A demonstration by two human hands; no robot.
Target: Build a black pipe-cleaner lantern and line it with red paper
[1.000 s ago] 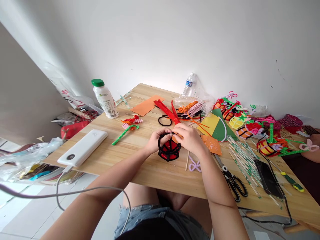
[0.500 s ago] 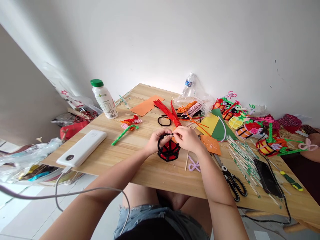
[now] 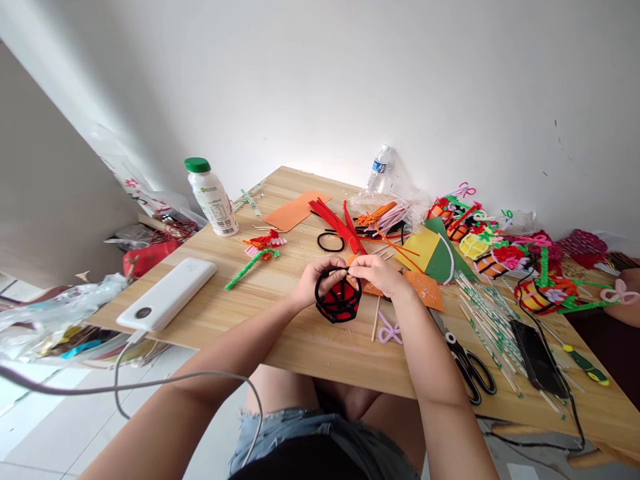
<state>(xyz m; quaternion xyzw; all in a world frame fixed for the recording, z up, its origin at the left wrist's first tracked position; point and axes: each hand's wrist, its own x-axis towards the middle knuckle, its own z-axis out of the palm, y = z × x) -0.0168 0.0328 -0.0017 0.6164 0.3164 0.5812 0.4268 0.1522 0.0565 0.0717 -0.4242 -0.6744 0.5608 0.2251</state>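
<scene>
A red and black pipe-cleaner lantern (image 3: 339, 308) hangs just above the front of the wooden table (image 3: 280, 337). Around its top runs a black pipe-cleaner ring (image 3: 319, 285). My left hand (image 3: 311, 281) pinches this ring on its far left side. At the same spot my right hand (image 3: 379, 275) grips the ring between thumb and finger, the fingertips of both hands almost touching. Beyond them lie a loose black ring (image 3: 331, 242) and a bundle of red pipe cleaners (image 3: 333, 220). Close to my right forearm is a lilac pipe-cleaner bow (image 3: 389, 331).
On the left stand a white bottle (image 3: 213, 200) and a white power bank (image 3: 167, 293). To the right are scissors (image 3: 470, 370), wrapped sticks (image 3: 490, 327), a phone (image 3: 537, 357), a screwdriver (image 3: 583, 363) and several finished lanterns (image 3: 493, 260). Another person's arm (image 3: 623, 310) shows at the right edge.
The black ring, earlier tilted and partly bunched at the left, now spreads as a round loop over the lantern's top. My right hand has shifted slightly. The view has moved a little.
</scene>
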